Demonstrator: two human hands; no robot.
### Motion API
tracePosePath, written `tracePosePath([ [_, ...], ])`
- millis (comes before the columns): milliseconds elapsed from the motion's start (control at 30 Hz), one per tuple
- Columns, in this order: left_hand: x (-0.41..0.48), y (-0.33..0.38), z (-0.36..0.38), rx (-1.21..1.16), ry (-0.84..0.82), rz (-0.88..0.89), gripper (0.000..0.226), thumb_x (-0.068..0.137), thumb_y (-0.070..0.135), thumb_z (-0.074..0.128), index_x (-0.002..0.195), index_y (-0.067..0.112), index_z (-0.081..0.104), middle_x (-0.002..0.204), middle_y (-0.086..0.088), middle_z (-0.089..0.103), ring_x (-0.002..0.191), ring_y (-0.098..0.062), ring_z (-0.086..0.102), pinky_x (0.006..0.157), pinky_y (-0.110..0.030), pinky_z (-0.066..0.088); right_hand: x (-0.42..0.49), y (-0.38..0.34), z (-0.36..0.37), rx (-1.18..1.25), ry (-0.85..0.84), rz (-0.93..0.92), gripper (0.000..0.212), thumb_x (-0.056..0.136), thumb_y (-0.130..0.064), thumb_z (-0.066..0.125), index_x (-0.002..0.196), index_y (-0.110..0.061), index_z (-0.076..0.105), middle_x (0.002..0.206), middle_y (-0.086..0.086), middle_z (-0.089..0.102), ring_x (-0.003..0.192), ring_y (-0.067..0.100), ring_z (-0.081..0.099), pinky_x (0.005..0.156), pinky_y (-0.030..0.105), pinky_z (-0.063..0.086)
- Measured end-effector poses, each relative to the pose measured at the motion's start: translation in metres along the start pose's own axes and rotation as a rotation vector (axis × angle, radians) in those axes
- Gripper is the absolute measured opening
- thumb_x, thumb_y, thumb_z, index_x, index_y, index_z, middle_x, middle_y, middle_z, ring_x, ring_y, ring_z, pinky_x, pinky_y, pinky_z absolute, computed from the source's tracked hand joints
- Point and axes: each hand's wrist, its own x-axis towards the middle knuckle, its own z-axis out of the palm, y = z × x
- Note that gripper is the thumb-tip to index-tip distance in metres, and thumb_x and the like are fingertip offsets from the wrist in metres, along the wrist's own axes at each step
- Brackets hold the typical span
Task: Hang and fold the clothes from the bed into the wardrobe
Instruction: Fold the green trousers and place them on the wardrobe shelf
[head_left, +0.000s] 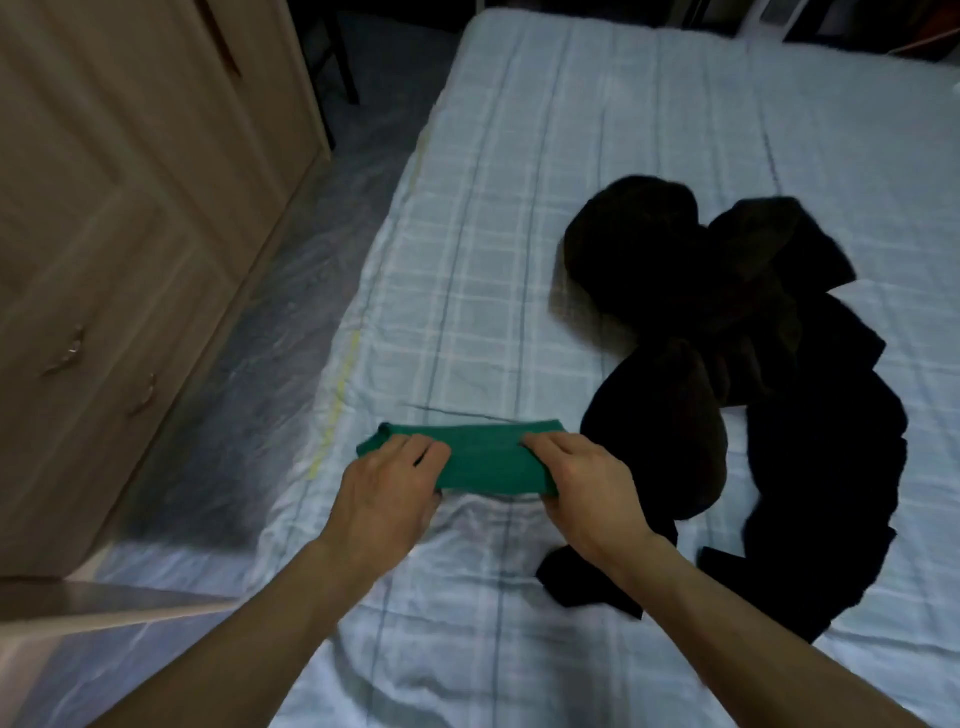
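Observed: both of the person's arms reach forward over the bed (519, 208), which carries a pale blue checked sheet.

Left hand (387, 486): fingers curled over the left end of a folded green garment (485, 460), gripping it.

Right hand (584, 483): fingers laid over the garment's right end, with the thumb at its near edge, pinching the fabric. Both hands are therefore occupied with the same item.

Folded green garment: a narrow band stretched between the two hands, lying on or just above the sheet; contact with the sheet cannot be confirmed. The sheet is wrinkled just nearer the person than the hands.

Dark clothes (753, 374): an unfolded heap lies just beyond and to the outer side of the right hand. It runs from well ahead of that hand back past the wrist, and its nearest fold is close to the garment's right end. Individual pieces cannot be told apart.

Wardrobe (130, 208): light wood, doors closed, standing well to the outer side of the left hand across a strip of glossy floor (249, 415). Two drawer handles (72, 348) are visible low on its front.
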Motion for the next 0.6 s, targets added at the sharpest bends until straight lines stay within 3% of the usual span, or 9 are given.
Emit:
tracePosePath([
  [200, -0.07, 0.021, -0.124, 0.011, 0.045, -0.121, 0.05, 0.049, 0.013, 0.091, 0.091, 0.014, 0.065, 0.081, -0.001, 0.063, 0.063, -0.022, 0.06, 0.038, -0.029, 0.045, -0.028, -0.093, -0.094, 0.01, -0.011, -0.167, 0.044, 0.079, -0.021, 0.073, 0.122, -0.023, 0.064, 0.11, -0.002, 0.065, 0.096, 0.023, 0.064, 0.069, 0.038, 0.056],
  [433, -0.181, 0.04, -0.294, -0.036, 0.143, -0.391, 0.043, 0.073, 0.021, 0.07, 0.11, 0.026, 0.048, 0.109, 0.0, 0.057, 0.088, -0.029, 0.059, 0.068, -0.041, 0.052, -0.06, -0.236, -0.212, 0.087, 0.013, -0.361, 0.033, 0.083, -0.024, 0.064, 0.116, -0.023, 0.062, 0.108, 0.0, 0.059, 0.094, 0.025, 0.06, 0.07, 0.039, 0.051],
  [600, -0.274, 0.054, -0.405, 0.104, 0.284, -0.579, 0.042, 0.074, 0.02, 0.07, 0.107, 0.026, 0.045, 0.108, -0.002, 0.057, 0.09, -0.031, 0.06, 0.069, -0.039, 0.05, -0.081, -0.35, -0.258, 0.155, 0.074, -0.605, 0.031, 0.08, -0.019, 0.068, 0.111, -0.017, 0.064, 0.105, 0.006, 0.057, 0.086, 0.031, 0.063, 0.07, 0.042, 0.054],
])
